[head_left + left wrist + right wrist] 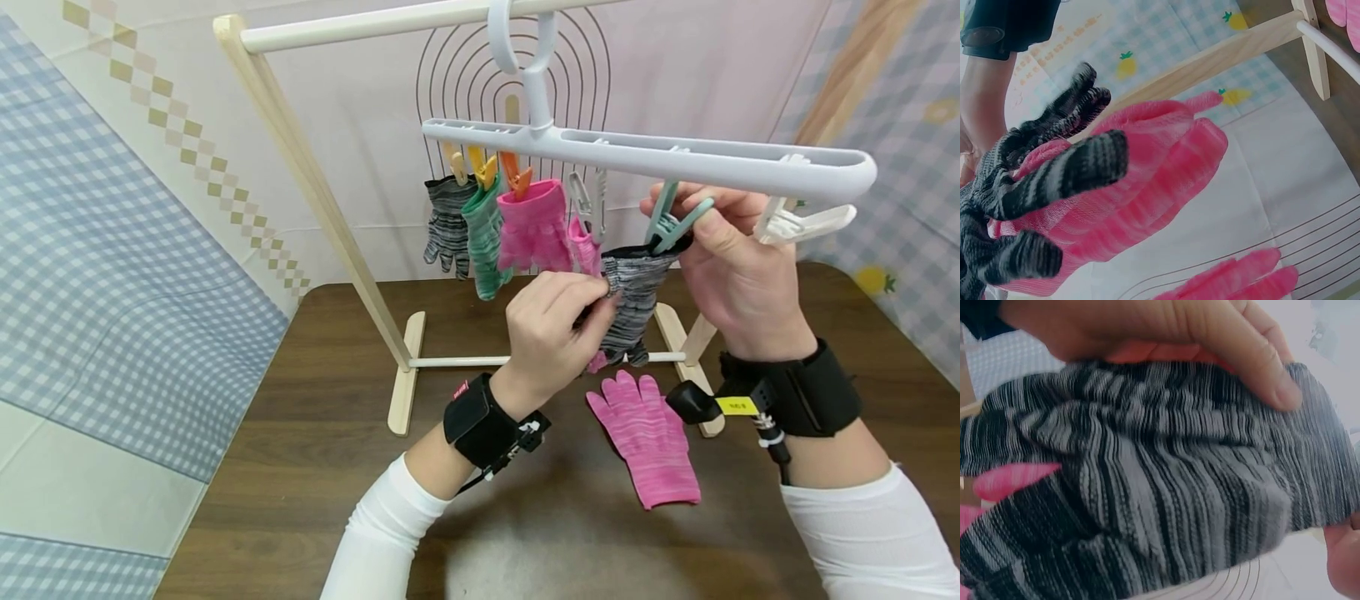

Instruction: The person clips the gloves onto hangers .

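Observation:
A black-and-grey striped glove [637, 287] hangs fingers down under the right part of the white hanger [645, 150]. My left hand [555, 329] pinches this glove near its cuff, on the left side. At the cuff's upper edge, my right hand [742, 267] squeezes the handles of a pale green clothespin [671, 221] between thumb and fingers. The clothespin's lower end overlaps the cuff opening. Right behind the striped glove hangs a pink glove [1154, 169], mostly hidden in the head view. The striped glove [1179, 469] fills much of the right wrist view.
Left along the hanger, a striped glove [447, 221], a green glove [483, 242] and a pink glove [534, 225] hang from clothespins. A white clothespin [806, 223] is at the right end. Another pink glove [648, 442] lies on the table. A wooden rack [315, 183] carries the hanger.

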Available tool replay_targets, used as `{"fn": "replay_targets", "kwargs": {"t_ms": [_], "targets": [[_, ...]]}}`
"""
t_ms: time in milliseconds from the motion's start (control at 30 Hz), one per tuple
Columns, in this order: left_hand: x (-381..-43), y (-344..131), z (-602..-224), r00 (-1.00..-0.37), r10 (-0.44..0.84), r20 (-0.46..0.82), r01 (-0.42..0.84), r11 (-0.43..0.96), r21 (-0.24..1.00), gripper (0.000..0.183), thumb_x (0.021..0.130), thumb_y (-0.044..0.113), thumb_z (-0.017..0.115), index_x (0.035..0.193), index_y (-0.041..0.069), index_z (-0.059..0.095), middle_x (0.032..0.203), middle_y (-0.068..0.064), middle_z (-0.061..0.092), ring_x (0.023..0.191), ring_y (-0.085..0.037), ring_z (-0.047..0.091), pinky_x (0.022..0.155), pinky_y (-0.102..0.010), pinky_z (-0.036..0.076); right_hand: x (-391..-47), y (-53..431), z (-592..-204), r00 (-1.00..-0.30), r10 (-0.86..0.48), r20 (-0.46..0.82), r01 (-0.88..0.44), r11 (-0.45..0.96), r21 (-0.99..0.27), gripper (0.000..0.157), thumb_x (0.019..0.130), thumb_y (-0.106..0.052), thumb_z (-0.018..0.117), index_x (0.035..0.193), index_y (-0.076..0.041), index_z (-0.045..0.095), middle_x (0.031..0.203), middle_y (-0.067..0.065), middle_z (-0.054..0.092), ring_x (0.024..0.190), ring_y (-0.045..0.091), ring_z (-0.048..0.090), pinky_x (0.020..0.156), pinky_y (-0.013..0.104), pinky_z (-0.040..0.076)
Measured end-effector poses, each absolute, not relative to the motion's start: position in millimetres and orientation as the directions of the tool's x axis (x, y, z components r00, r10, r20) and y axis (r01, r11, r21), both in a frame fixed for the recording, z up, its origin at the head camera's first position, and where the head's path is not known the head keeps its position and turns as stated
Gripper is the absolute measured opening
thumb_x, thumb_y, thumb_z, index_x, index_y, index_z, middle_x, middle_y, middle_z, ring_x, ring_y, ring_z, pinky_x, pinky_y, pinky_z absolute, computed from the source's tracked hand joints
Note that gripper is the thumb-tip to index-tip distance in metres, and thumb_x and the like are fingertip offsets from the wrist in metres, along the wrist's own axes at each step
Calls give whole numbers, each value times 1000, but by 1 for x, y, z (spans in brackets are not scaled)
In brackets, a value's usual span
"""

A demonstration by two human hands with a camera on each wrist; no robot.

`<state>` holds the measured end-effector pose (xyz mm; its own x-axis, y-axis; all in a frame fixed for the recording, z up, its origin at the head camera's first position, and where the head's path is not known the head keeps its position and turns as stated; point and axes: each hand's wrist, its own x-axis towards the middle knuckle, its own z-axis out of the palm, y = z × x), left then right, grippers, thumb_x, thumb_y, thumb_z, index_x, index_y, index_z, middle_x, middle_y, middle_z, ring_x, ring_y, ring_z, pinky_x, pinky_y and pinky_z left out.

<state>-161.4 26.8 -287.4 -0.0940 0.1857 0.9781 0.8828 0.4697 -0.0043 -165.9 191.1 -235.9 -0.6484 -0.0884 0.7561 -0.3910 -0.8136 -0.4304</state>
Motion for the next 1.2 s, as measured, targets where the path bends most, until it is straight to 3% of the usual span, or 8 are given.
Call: {"fn": "replay_targets", "kwargs": {"t_ms": [400,633,933,1200], "targets": [[-170,24,-301,-186,152,971,896,433,104,9,80,9,62,85,3,61,75,-7,63,70,-14,56,66,-21,47,-176,200,-246,-649,-170,742,-313,-829,-463,18,79,13,51,95,19,52,101,27,61,102,38,51,97,43,36],[-172,20,-310,-221,144,965,903,405,146,13,80,10,62,91,4,61,81,-8,64,73,-13,56,67,-22,48,-179,209,-256,-665,-206,718,-242,-850,-468,23,78,15,47,101,18,51,100,27,60,97,33,53,80,33,44],[-171,11,-318,-260,191,947,908,382,172,14,82,11,61,93,4,61,82,-7,64,75,-11,56,68,-21,47,-175,219,-265,-700,-175,693,-252,-846,-469,20,80,19,40,98,23,48,98,30,58,92,36,56,83,40,47],[-170,4,-323,-267,202,942,900,401,169,13,81,12,61,92,4,63,82,-7,65,75,-12,57,69,-22,49,-172,231,-274,-679,-193,708,-287,-819,-498,24,82,18,36,103,23,47,106,30,56,102,38,51,93,41,42]]}}
